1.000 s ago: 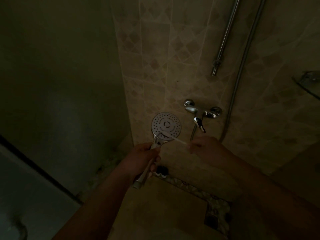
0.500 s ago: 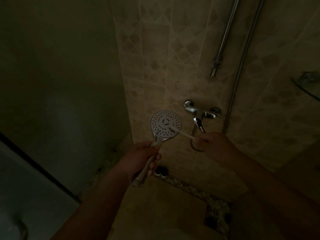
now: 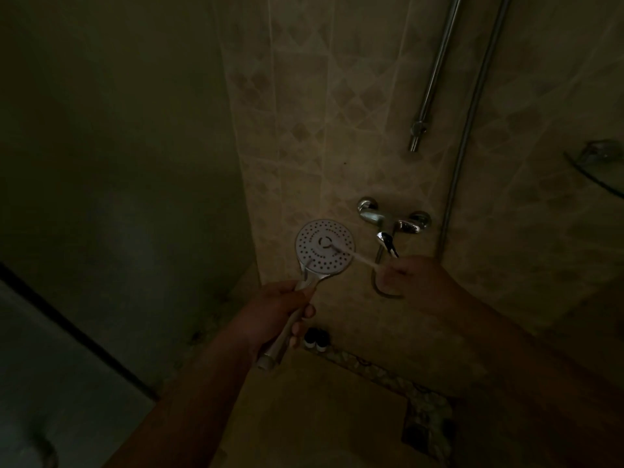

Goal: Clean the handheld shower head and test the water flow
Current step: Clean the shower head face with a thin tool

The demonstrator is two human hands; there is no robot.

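Looking down from the head camera into a dim shower stall with a tiled wall (image 3: pixel 337 113) of diamond pattern. The left hand (image 3: pixel 273 312) wraps closed around the chrome handle of the shower head (image 3: pixel 325 246), fingers curled over it, the handle's lower end poking out below the fist. The round spray face is turned up toward the camera, in front of the wall and just left of the mixer tap (image 3: pixel 393 221). A ring marking sits at the centre of the face; any lettering is too small and dark to read.

The right hand (image 3: pixel 417 282) pinches a thin pale stick (image 3: pixel 358 260) between closed fingertips. The stick's far tip touches the spray face near its centre. What kind of stick it is cannot be told.

The right hand stands in front of the tap's lever and part of a hose loop (image 3: pixel 385 288) below it. A chrome riser rail (image 3: pixel 435 69) and the hose (image 3: pixel 472 113) run up the wall at upper right. A glass corner shelf (image 3: pixel 597 170) shows at the right edge; its contents cannot be told. Two small dark bottles (image 3: pixel 317 338) with pale bases stand on the floor at the foot of the wall, just beside the left hand's knuckles in view; labels unreadable. A pebble strip (image 3: pixel 388 373) crosses the floor. A dark door frame (image 3: pixel 77 332) slants at lower left.
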